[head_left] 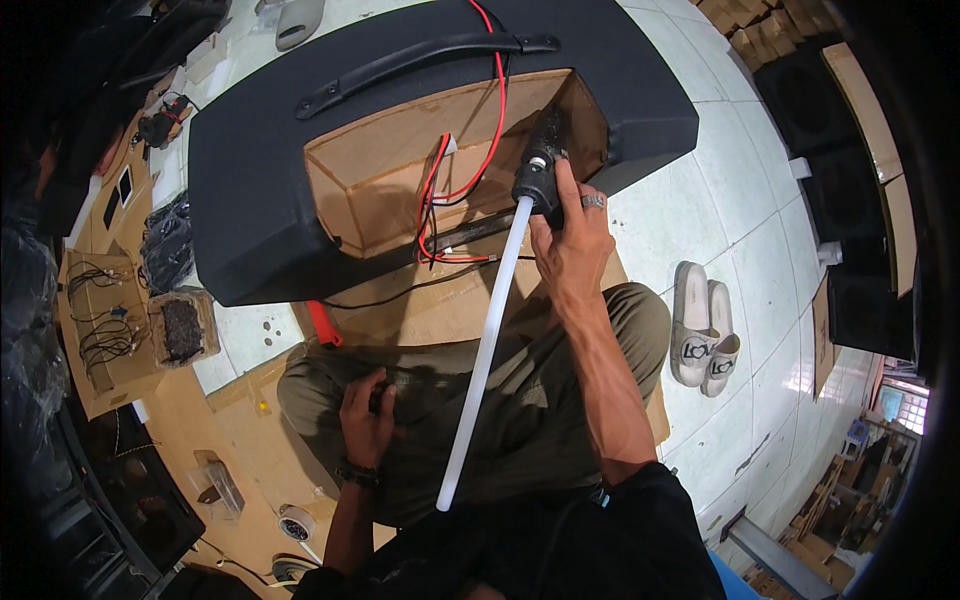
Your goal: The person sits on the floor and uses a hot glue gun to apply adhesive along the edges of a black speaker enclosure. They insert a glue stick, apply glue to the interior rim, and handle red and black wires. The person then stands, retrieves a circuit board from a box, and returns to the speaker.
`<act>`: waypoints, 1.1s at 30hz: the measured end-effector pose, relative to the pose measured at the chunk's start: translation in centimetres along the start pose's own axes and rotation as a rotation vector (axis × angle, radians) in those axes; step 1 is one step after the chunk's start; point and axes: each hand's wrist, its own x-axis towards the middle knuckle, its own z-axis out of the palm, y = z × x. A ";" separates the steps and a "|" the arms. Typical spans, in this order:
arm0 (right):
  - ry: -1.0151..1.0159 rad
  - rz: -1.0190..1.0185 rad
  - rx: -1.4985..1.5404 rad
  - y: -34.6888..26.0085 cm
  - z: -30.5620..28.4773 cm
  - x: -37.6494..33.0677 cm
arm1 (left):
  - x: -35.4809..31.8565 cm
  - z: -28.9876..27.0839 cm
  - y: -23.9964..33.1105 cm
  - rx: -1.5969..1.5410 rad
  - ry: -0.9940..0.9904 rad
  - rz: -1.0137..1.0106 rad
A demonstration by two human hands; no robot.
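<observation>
right hand [570,235] grips glue gun [540,165] | left hand [367,415] clenched on lap | red wires [437,195] beside nozzle | sandals [703,335] nearby

black shirt, olive trousers, ring, dark wristband, bare forearms

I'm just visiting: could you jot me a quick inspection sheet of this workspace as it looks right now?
Surface: white tiled floor with cardboard sheets.
Job's things: black speaker cabinet, back opening showing bare wood; black glue gun with a long white stick.
Clutter: sandals, tape roll, boxes of parts.
Grippers: right hand holds the glue gun; left hand rests on the lap, on something dark.
Cables: red and black wires in the opening.
Surroundings: more black cabinets at right.
</observation>
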 end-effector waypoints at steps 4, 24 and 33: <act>-0.067 0.033 0.008 0.8 0.6 -0.4 | 0.2 0.2 0.3 -0.007 -0.003 0.009; -0.182 0.097 0.033 -0.7 -0.7 -0.5 | 0.0 0.3 0.0 -0.059 -0.019 -0.039; -0.125 0.080 -0.054 -0.1 -0.1 0.5 | 0.0 0.4 -0.3 -0.042 -0.026 -0.024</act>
